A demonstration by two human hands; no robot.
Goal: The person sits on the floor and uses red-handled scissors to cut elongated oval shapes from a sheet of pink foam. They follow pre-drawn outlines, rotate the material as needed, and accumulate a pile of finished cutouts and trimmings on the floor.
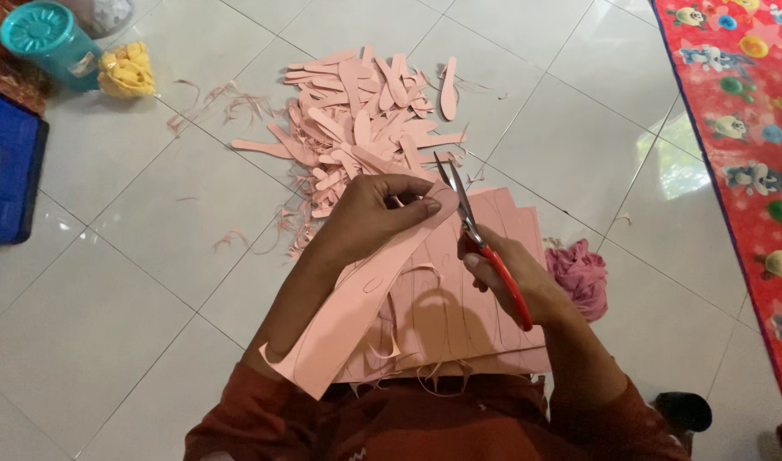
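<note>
My left hand [378,209] pinches the top end of a long pink foam strip [348,316], thumb pressed against fingers, the strip running down across my wrist. My right hand [510,277] is closed around red-handled scissors [480,239], blades parted at the strip's edge. Under both lies a stack of pink sheets [459,316] on the tiled floor [109,299]; beyond it sits a heap of cut pink pieces [365,119]

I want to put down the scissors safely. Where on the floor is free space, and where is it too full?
Bare tiles lie left of the left hand, between the blue box and the pink strip, and right of the right hand, between the pink cloth and the red mat. The pile of pink cut-outs ahead is crowded.
</note>
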